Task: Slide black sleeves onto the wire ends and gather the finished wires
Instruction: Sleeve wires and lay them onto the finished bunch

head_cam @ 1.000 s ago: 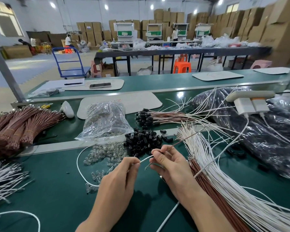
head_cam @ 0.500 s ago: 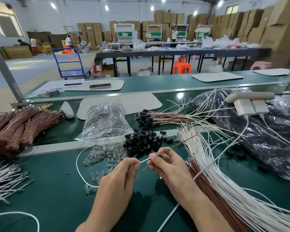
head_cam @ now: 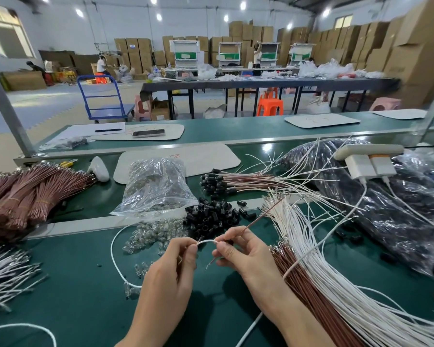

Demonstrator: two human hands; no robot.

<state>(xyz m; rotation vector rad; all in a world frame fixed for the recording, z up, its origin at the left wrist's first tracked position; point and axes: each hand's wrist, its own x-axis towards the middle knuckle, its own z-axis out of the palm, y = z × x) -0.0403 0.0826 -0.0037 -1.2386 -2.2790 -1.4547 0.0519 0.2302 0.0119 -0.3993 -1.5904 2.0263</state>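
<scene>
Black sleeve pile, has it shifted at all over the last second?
No. The pile of loose black sleeves lies where it did, across the metal rail and just right of the clear bag.

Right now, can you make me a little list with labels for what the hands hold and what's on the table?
left hand: pinches white wire
right hand: holds brown wire, fingertips on the same white wire
black sleeves: loose pile beyond the hands
finished wires: lying behind the pile, sleeves on their left ends
clear bulbs: scattered left of the sleeves
plastic bag: behind the bulbs
</scene>
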